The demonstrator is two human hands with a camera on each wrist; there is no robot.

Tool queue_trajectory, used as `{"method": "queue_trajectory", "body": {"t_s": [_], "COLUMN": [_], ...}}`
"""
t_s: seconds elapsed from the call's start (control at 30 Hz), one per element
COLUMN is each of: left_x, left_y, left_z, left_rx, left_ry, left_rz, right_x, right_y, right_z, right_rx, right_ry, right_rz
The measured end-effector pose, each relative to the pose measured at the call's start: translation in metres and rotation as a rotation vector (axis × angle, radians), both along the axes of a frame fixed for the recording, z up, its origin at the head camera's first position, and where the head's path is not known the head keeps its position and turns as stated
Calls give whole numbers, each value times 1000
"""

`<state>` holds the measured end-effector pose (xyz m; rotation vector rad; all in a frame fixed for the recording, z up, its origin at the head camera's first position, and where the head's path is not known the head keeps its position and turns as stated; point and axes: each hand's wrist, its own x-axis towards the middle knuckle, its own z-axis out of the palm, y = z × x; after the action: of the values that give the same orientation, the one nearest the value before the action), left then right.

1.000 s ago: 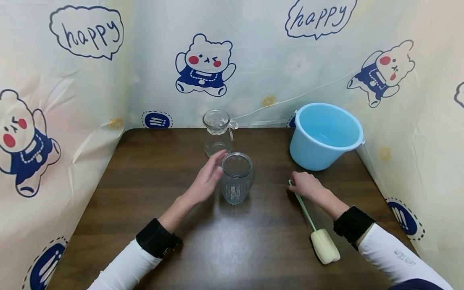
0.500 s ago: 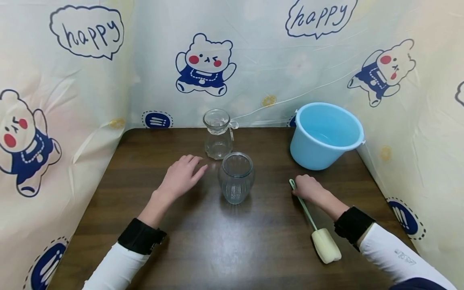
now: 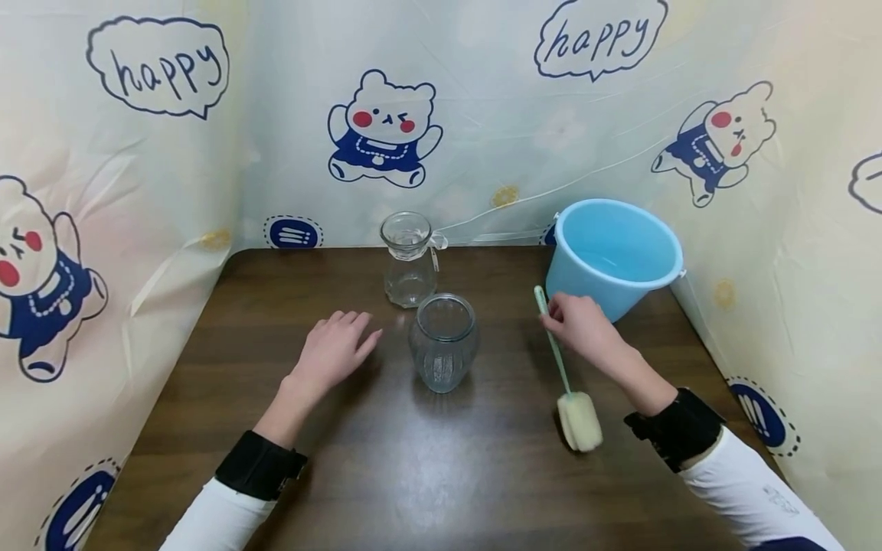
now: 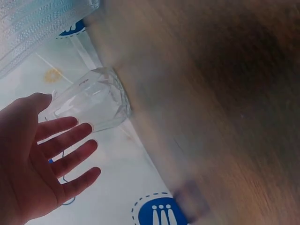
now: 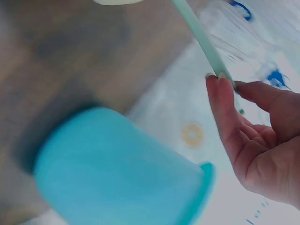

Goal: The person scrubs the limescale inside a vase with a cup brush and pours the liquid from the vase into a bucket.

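My right hand (image 3: 584,329) pinches the green handle of a sponge bottle brush (image 3: 580,422) between thumb and fingertips. The handle (image 5: 202,40) slants across the right wrist view, and the cream sponge head points toward me, low over the table. Left of the brush stands a rounded glass jar (image 3: 444,348), upright. My left hand (image 3: 332,348) hovers to the left of that jar, apart from it, fingers spread and holding nothing. Behind the jar is a second glass vessel (image 3: 408,268), a vase with a flared rim and a ribbon round its neck.
A light blue bucket (image 3: 599,287) stands at the back right, just beyond my right hand. The dark wooden table (image 3: 386,474) ends at a printed cloth backdrop (image 3: 289,138) at the back and both sides.
My left hand has drawn away from the glass jar to the left. My right hand has lifted the brush and shifted it slightly back and left.
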<state>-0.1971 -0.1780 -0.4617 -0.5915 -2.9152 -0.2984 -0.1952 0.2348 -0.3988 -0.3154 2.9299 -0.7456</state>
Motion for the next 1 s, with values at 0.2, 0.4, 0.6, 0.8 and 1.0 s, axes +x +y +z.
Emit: {"method": "queue_trajectory", "body": {"t_s": [0.2, 0.4, 0.6, 0.8, 1.0], "left_x": [4, 6, 9, 10, 10], "left_y": [7, 10, 9, 9, 11], "left_z": [2, 2, -2, -3, -1], "left_rx": [-1, 2, 9, -12, -41], "left_ry": [26, 29, 5, -2, -11], "left_rz": [-27, -20, -3, -2, -7], "right_x": [5, 12, 23, 27, 21], "right_y": [-11, -32, -59, -88, -106], "right_z": [48, 109, 158, 174, 163], "right_rx": [-174, -323, -573, -715, -675], "right_ry": [326, 594, 768, 779, 727], "right_rz": [25, 48, 114, 260, 292]}}
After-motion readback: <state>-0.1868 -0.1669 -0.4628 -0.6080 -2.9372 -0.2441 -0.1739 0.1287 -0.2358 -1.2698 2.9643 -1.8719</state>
